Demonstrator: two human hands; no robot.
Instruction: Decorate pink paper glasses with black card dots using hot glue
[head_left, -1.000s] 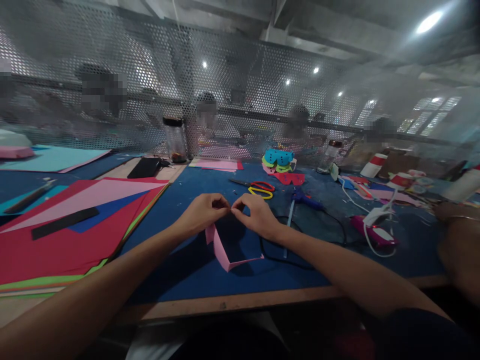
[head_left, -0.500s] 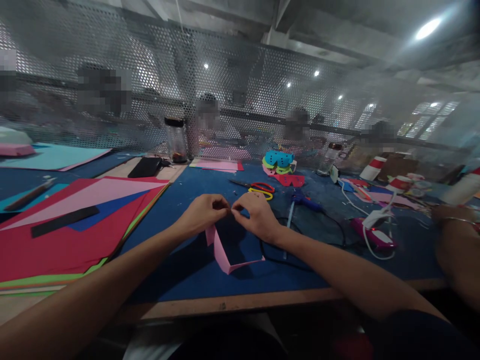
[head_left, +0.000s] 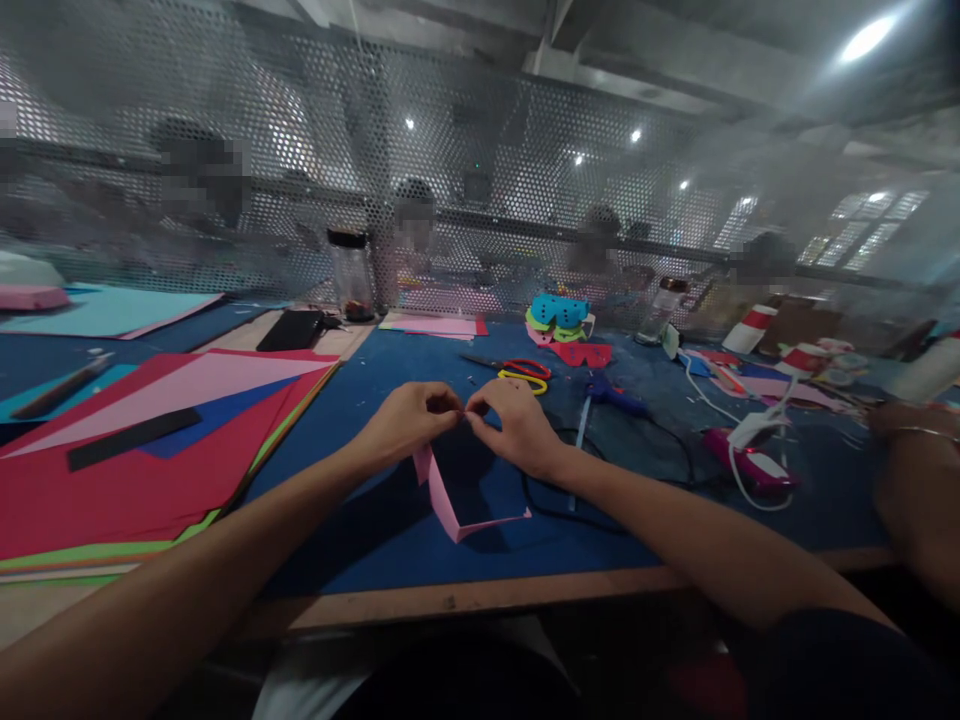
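Note:
A folded pink paper strip [head_left: 444, 505] hangs from under my left hand [head_left: 409, 425], whose fingers are pinched closed on it. It bends sharply near the blue tabletop, and its free end points right. My right hand [head_left: 517, 428] is also closed in a pinch, its fingertips meeting those of my left hand at a small bit of the strip. Most of that held part is hidden by the fingers. Beyond my right hand lie scissors [head_left: 525, 377] with red and yellow handles, and a blue glue gun [head_left: 616, 393] with its cord.
Coloured paper sheets [head_left: 187, 490] are stacked at left, a black strip [head_left: 135, 438] on top. A black phone [head_left: 291, 330] and a jar [head_left: 350, 280] stand further back. Cut-out paper masks [head_left: 559, 318] lie behind the scissors. At right are a magenta power strip [head_left: 750, 465] and another person's arm [head_left: 919, 490].
The view has shifted slightly. Both hands keep nearly the same pose with fingertips together, and the pink strip still hangs beneath them.

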